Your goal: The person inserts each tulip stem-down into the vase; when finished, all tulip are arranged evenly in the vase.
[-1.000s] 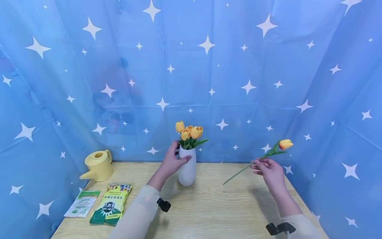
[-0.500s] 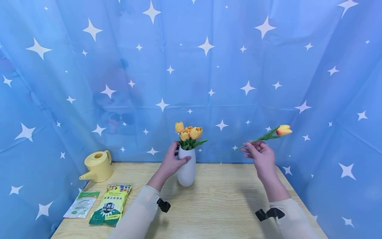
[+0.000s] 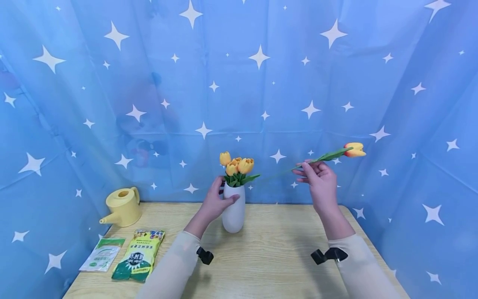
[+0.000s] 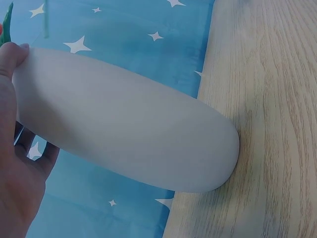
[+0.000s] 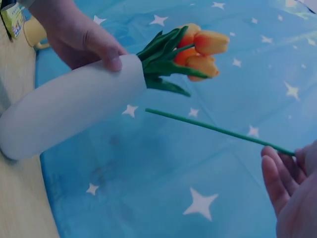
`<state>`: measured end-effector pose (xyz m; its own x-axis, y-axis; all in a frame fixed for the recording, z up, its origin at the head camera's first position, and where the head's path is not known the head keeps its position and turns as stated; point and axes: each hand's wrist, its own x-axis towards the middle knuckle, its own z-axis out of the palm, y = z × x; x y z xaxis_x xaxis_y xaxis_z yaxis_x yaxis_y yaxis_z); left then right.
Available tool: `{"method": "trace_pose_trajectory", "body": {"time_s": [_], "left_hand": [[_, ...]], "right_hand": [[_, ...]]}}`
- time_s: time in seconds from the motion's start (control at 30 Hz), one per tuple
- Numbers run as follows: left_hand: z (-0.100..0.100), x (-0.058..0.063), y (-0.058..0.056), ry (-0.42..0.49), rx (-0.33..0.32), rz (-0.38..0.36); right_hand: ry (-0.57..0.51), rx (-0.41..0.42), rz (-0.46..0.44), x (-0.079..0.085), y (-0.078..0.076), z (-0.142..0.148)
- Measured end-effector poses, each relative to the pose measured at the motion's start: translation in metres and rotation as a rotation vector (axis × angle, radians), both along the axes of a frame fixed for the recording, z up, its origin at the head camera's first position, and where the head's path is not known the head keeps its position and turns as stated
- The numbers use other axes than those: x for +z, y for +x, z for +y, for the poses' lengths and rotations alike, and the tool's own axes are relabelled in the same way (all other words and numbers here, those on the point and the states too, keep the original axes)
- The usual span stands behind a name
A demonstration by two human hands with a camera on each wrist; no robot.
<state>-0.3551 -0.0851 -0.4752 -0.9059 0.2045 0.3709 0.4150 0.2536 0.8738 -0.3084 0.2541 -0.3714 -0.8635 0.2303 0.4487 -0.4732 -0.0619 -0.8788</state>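
A white vase (image 3: 234, 214) stands upright on the wooden table, holding several orange-yellow tulips (image 3: 239, 165) with green leaves. My left hand (image 3: 218, 201) grips it near the rim, thumb across the front and fingers behind, as the left wrist view of the vase (image 4: 129, 119) also shows. To the right, in the air, my right hand (image 3: 322, 182) pinches a single tulip (image 3: 354, 150) by its stem. Its bloom points right, and the bare stem (image 5: 218, 130) reaches toward the vase's mouth, ending a short way from it in the right wrist view.
On the table's left side stands a yellow watering can (image 3: 124, 207). In front of it lie a green-and-white packet (image 3: 102, 255) and a yellow-green bag (image 3: 139, 256). A blue star-patterned curtain (image 3: 239, 83) hangs right behind the table (image 3: 269, 257) and along both sides.
My right hand has risen and moved left with the single tulip, whose stem now lies flatter and points at the vase. The left hand and vase have stayed put.
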Motion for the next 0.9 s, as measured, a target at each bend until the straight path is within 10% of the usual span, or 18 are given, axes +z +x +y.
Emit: {"method": "trace_pose_trajectory", "body": {"time_s": [0.9], "left_hand": [[0.0, 0.001, 0.001, -0.015, 0.008, -0.016]], "right_hand": [[0.02, 0.051, 0.113, 0.025, -0.011, -0.039]]}}
